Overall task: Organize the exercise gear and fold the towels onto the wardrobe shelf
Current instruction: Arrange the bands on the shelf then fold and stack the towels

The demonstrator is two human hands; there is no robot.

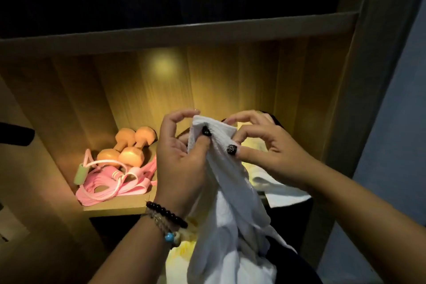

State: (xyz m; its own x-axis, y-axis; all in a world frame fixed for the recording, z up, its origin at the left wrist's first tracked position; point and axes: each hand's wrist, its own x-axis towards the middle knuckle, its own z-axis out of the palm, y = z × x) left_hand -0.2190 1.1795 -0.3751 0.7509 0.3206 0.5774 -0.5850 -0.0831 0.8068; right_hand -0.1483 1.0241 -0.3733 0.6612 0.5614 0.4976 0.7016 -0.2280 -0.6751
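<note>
Item: white ribbed cloth towel [227, 182], centre, hanging; our left hand [182, 161] and right hand [267, 152] pinch its top edge. At nine o'clock: two orange dumbbells [125, 147], pink resistance bands [115, 184] on wooden wardrobe shelf [119, 205].

The towel [227, 182] is white cloth with a fine ribbed, matt weave. The wardrobe shelf [119, 205] is matt wood-grain board. Left of the towel, the dumbbells [125, 147] have a smooth, matt orange coating; the pink bands [110, 185] look smooth and rubbery.
</note>
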